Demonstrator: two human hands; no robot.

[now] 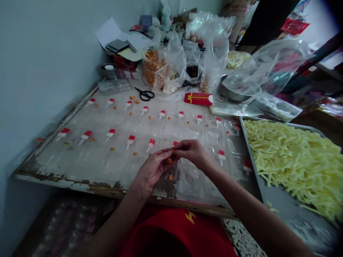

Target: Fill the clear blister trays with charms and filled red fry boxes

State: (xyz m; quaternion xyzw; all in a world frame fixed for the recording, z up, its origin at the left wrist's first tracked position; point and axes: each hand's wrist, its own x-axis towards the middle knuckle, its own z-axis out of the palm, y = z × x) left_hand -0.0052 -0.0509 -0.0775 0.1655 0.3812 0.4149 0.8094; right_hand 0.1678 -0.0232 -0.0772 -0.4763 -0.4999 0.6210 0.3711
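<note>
My left hand [155, 167] is closed around small orange pieces, and a miniature burger [169, 161] shows at its fingers. The fingertips of my right hand [193, 152] meet those of the left, pinching a tiny orange piece whose shape is mostly hidden. Both hands are above clear plastic trays [193, 178] laid out in rows. A loose orange piece [170, 177] lies below my left fingers. Red-and-white popsicle-shaped pieces [130, 141] sit in many compartments, several with a miniature burger [135, 154] beside them. Just behind my fingers, another red piece [175, 143] is partly covered.
A metal tray [253, 157] of pale yellow strips [292, 153] stands at the right. Toward the back are black-handled scissors [146, 95], a red fries-style carton [198, 99], a metal bowl [232, 92] and plastic bags [171, 64]. The wall borders the table's left side.
</note>
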